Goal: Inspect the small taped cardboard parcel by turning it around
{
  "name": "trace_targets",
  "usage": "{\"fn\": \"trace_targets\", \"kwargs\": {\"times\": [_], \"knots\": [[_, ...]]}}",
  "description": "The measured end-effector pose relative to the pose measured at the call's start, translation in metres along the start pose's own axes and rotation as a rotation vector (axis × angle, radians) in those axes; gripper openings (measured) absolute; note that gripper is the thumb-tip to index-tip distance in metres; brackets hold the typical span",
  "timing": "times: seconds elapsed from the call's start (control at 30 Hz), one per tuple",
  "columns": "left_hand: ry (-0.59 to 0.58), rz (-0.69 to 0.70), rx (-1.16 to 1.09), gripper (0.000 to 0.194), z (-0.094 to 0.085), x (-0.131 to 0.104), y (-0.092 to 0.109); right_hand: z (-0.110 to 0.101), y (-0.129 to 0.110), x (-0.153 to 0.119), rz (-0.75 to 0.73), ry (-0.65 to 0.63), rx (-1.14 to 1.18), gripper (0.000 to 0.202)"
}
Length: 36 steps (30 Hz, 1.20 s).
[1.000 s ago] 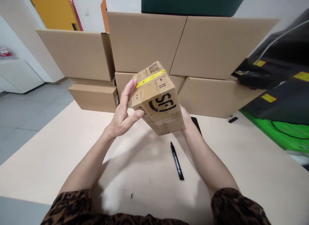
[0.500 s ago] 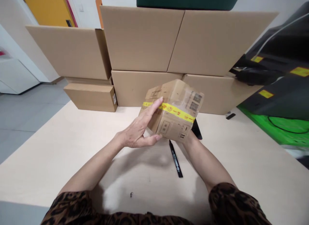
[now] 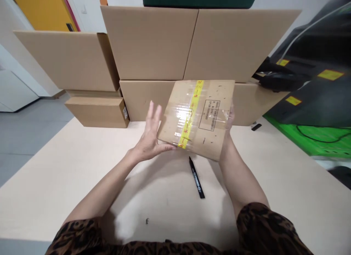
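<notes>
A small cardboard box (image 3: 189,116) with yellow tape and a printed label is held up in the air, tilted, one broad face toward me. My right hand (image 3: 230,118) grips its right side, most of the fingers hidden behind it. At the lower left edge of the box is my left hand (image 3: 152,138), fingers spread, the thumb by the bottom edge. A black marker (image 3: 196,178) lies on the pale table (image 3: 90,182) below the box.
Large cardboard boxes (image 3: 150,43) are stacked along the back, with a smaller brown box (image 3: 95,111) at their left. A small black object (image 3: 256,127) lies at the back right. Beyond the table's right side are dark bins (image 3: 309,98) and a green surface (image 3: 301,141).
The taped box has been turned so that a different, broad face shows. My left fingers have come off its front and spread at its left edge. The view has shifted slightly.
</notes>
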<state>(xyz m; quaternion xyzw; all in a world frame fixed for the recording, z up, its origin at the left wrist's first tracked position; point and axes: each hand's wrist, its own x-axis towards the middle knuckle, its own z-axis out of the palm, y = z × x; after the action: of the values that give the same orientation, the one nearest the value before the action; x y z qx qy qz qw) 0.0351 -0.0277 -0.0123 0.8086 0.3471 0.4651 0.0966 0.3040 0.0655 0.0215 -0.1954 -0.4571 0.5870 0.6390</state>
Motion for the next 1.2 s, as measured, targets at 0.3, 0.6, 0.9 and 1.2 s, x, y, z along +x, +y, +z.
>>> {"fn": "trace_targets", "kwargs": {"times": [0.3, 0.6, 0.9, 1.2], "knots": [[0.211, -0.566, -0.617, 0.08, -0.012, 0.015, 0.021, -0.008, 0.009, 0.023, -0.203, 0.151, 0.295, 0.024], [0.201, -0.982, -0.979, 0.077, -0.013, 0.013, 0.002, 0.018, 0.017, 0.01, -0.227, 0.168, -0.073, 0.045], [0.281, -0.977, -1.225, 0.055, -0.021, 0.012, -0.016, 0.037, 0.026, -0.01, -0.248, 0.198, -0.262, 0.05], [0.643, -0.666, -0.971, 0.045, -0.02, 0.013, -0.023, 0.051, 0.022, -0.022, 0.039, 0.076, -0.237, 0.058]]}}
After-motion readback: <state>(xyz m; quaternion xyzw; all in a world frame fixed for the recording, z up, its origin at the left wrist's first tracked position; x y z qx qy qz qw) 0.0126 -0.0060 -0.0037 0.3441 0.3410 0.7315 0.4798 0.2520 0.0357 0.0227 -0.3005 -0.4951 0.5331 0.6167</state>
